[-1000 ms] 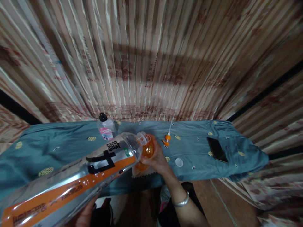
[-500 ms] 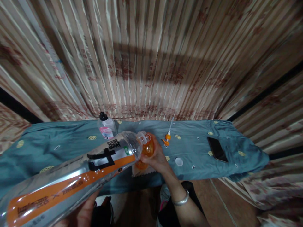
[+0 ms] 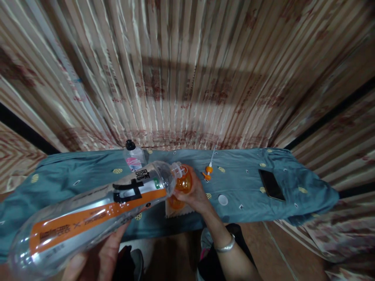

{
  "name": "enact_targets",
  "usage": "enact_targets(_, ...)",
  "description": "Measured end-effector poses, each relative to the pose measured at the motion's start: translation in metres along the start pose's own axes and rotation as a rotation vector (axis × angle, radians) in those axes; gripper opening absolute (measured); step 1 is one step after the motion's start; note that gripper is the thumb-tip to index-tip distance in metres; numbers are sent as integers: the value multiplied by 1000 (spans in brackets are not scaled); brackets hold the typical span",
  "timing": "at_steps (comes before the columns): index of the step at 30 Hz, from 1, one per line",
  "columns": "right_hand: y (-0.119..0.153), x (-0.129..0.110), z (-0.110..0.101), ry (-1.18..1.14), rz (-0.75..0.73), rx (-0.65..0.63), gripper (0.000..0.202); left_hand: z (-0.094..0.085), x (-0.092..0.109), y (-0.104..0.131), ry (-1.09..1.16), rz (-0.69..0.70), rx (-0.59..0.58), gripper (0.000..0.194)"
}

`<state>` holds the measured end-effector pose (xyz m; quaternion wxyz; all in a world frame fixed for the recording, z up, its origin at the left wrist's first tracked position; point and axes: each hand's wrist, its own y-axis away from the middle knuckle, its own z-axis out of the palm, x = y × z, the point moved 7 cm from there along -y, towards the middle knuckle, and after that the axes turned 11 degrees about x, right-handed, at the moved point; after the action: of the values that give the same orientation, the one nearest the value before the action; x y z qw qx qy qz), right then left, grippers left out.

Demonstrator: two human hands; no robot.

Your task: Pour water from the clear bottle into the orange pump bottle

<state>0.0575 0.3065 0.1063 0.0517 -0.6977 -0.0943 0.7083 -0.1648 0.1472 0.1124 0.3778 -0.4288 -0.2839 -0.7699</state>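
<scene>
My left hand (image 3: 98, 255) is closed around the underside of a large clear plastic bottle (image 3: 96, 214) with an orange and silver label. The bottle is tilted, its neck up against the mouth of a small see-through orange bottle (image 3: 183, 184). My right hand (image 3: 195, 195) wraps round that orange bottle, fingers mostly hidden behind it. Below it lies a pale cloth with a zigzag edge (image 3: 175, 213). To the right rest an orange pump head (image 3: 208, 171) with a clear tube and a round white cap (image 3: 223, 200).
A clear bottle with a black cap and pink label (image 3: 134, 157) stands at the back left. A dark phone (image 3: 271, 184) lies on the right of the teal cloth-covered table (image 3: 240, 216). Striped curtains (image 3: 187, 78) enclose the back and sides.
The large bottle's base has shifted slightly right in view, so more of its bottom end shows. Both hands keep their hold, and the view has moved a little.
</scene>
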Motion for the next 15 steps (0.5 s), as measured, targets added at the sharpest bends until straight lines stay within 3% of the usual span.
enact_targets(7,0,1,-1,-13,-6,-13,71,12,8,5,21,-100,88,61)
enact_targets(15,0,2,-1,24,-14,7,72,15,5,-1,-19,-132,69,70)
